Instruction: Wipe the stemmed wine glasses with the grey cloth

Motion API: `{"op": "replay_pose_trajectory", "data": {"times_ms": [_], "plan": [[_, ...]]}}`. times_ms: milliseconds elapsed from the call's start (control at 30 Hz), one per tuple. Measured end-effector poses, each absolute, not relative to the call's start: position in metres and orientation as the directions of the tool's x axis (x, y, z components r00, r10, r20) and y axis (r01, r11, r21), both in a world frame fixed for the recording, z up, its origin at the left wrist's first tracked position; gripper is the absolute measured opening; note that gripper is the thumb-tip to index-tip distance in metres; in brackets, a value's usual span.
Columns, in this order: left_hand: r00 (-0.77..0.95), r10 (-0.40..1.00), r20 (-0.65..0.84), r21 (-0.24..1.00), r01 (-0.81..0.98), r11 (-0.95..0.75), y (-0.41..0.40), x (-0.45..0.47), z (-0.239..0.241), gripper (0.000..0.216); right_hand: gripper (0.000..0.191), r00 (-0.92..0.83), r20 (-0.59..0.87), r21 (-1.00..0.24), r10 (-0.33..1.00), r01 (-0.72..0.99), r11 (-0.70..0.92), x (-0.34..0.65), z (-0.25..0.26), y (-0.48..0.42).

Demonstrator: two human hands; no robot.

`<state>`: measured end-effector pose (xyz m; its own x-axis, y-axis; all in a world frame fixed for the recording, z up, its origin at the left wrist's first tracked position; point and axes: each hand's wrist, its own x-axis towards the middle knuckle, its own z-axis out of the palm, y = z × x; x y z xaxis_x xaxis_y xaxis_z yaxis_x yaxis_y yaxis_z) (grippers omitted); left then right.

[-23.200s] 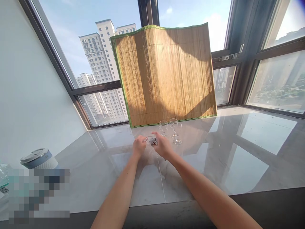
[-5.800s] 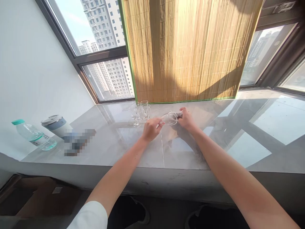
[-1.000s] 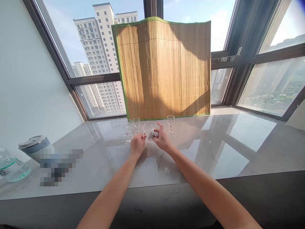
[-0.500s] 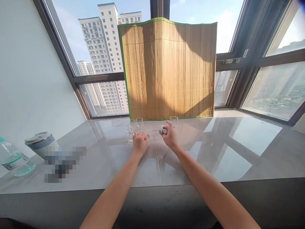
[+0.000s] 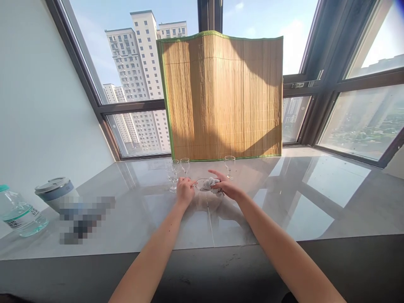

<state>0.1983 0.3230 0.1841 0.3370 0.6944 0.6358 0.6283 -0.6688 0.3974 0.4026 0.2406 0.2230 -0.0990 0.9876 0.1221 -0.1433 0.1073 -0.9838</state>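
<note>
My left hand (image 5: 185, 192) is closed on a small clear stemmed glass (image 5: 199, 184), which lies tilted on its side with its bowl toward the right. A crumpled grey-white cloth (image 5: 211, 184) sits against the bowl, gripped by my right hand (image 5: 231, 189), whose index finger points out above it. Whether the cloth reaches inside the bowl I cannot tell. Just beyond my left hand stand upright stemmed glasses, among them a near one (image 5: 173, 170) and a farther one (image 5: 184, 165). Another stemmed glass (image 5: 229, 165) stands upright behind my right hand.
The glossy grey ledge (image 5: 135, 227) ends in a front edge close to me. A bamboo mat (image 5: 227, 97) leans on the window behind the glasses. Far left are a lidded cup (image 5: 57, 193), a water bottle (image 5: 23, 214) and a blurred-out patch.
My right hand has turned and come lower and nearer, bringing the cloth from the far side to the front of the glass's bowl. My left hand keeps its hold.
</note>
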Motion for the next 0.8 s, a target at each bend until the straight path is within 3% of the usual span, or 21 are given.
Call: {"op": "replay_pose_trajectory", "data": {"times_ms": [200,433,500,633,800], "plan": [[0.248,0.831,0.498,0.643,0.538,-0.545,0.328,0.202,0.182,0.026,0.068,0.068,0.175,-0.917,0.982,-0.352,0.188,0.405,0.216,0.252],[0.195,0.891,0.411,0.777,0.436,-0.454,0.333,0.206,0.181,0.013,0.067,0.404,0.097,-0.966,0.910,-0.180,0.183,0.405,0.204,0.265],[0.212,0.893,0.397,0.775,0.443,-0.450,0.333,0.206,0.182,0.018,0.071,0.361,0.094,-0.979,0.928,-0.136,0.152,0.403,0.204,0.264],[0.313,0.882,0.352,0.768,0.443,-0.463,0.330,0.206,0.184,0.025,0.088,0.100,0.031,-0.987,0.994,-0.153,0.046,0.392,0.206,0.256],[0.432,0.830,0.353,0.773,0.365,-0.519,0.324,0.210,0.185,0.023,0.096,-0.116,0.004,-0.980,0.993,-0.199,-0.019,0.378,0.206,0.250]]}}
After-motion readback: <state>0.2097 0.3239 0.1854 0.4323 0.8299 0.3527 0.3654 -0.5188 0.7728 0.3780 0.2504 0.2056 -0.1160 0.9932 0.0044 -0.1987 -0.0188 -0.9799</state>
